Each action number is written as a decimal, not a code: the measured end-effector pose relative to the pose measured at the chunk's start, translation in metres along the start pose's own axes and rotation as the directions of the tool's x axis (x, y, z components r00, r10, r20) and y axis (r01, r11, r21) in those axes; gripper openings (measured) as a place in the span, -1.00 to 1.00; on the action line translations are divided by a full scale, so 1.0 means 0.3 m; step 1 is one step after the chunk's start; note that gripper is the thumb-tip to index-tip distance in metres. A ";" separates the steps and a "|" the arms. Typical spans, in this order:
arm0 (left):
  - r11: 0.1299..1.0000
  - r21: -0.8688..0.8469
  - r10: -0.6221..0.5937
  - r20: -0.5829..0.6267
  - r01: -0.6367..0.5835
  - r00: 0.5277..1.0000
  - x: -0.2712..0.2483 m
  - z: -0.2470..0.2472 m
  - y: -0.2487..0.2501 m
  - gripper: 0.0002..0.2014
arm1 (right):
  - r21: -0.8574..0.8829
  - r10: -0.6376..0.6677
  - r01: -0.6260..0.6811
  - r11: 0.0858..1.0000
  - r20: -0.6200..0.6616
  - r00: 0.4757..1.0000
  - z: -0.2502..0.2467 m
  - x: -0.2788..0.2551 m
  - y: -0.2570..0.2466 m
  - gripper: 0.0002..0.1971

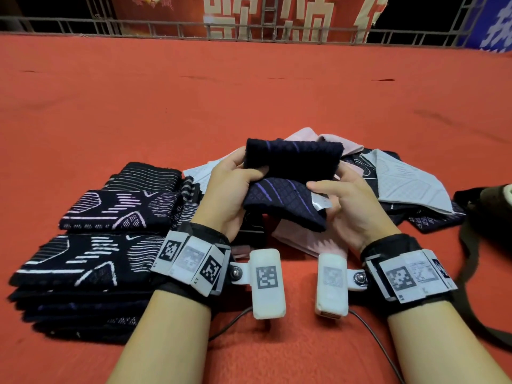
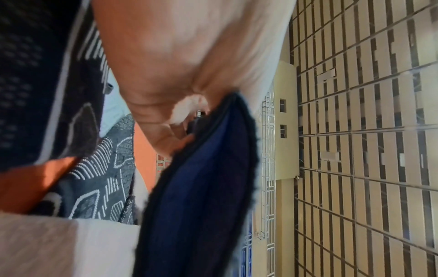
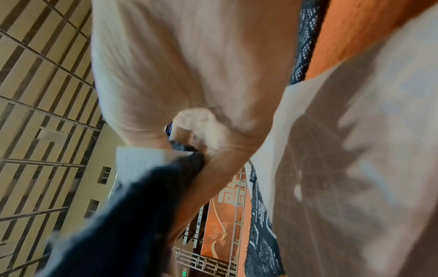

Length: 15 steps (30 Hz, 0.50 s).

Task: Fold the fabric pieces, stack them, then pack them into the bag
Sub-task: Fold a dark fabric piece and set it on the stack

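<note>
Both hands hold a dark navy fabric piece with purple stripes [image 1: 288, 184] above the red table, its upper part folded over toward me. My left hand [image 1: 235, 187] grips its left edge, thumb on top. My right hand [image 1: 343, 200] pinches its right edge beside a white label [image 1: 321, 202]. The same navy cloth [image 2: 201, 196] fills the left wrist view, and its dark edge [image 3: 132, 215] shows in the right wrist view. A stack of folded dark patterned pieces [image 1: 88, 261] lies at the left. A loose heap of pink, grey and dark pieces [image 1: 388, 184] lies behind my hands.
A dark bag [image 1: 490, 209] with a long strap [image 1: 471, 300] sits at the right edge. The red tablecloth [image 1: 249, 92] stretches far ahead to a metal railing [image 1: 249, 26] with banners. Cables run from the wrist cameras toward me.
</note>
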State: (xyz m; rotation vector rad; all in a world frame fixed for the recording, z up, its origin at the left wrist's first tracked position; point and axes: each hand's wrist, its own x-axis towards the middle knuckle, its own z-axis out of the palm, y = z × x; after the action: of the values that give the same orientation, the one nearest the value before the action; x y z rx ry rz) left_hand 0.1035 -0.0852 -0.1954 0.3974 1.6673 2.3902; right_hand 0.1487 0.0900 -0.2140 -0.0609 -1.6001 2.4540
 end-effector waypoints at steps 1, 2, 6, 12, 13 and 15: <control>0.999 -0.039 -0.023 -0.012 0.022 1.000 0.001 -0.002 0.001 -0.66 | 0.003 -0.010 0.010 1.000 -0.027 1.000 0.004 0.002 0.004 -0.57; 0.994 -0.093 -0.053 -0.017 0.051 0.998 0.004 -0.005 0.002 -0.67 | 0.008 -0.027 0.027 1.000 -0.054 0.998 0.006 0.005 0.008 -0.60; 0.969 -0.177 -0.180 -0.029 0.172 0.983 0.012 -0.017 0.011 -0.65 | 0.024 -0.075 0.076 0.997 -0.055 0.996 0.011 0.003 -0.007 -0.66; 0.975 0.139 -0.173 -0.023 0.175 0.985 0.004 0.014 -0.016 -0.73 | 0.090 -0.067 0.069 0.994 -0.030 0.997 0.004 0.001 -0.016 -0.48; 0.982 0.101 -0.158 -0.035 0.161 0.987 0.007 0.011 -0.015 -0.70 | 0.159 -0.061 0.063 0.985 -0.015 0.998 0.002 -0.004 -0.020 -0.49; 0.994 0.002 -0.109 -0.061 0.109 0.992 0.013 0.009 -0.004 -0.65 | 0.262 -0.028 0.013 0.965 0.052 0.998 0.004 -0.016 -0.033 -0.49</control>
State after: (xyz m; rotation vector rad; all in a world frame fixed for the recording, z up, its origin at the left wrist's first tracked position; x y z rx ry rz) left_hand 0.1006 -0.0811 -0.1953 0.2306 1.6757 2.3410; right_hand 0.1546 0.0918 -0.2048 0.0655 -1.2746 2.6482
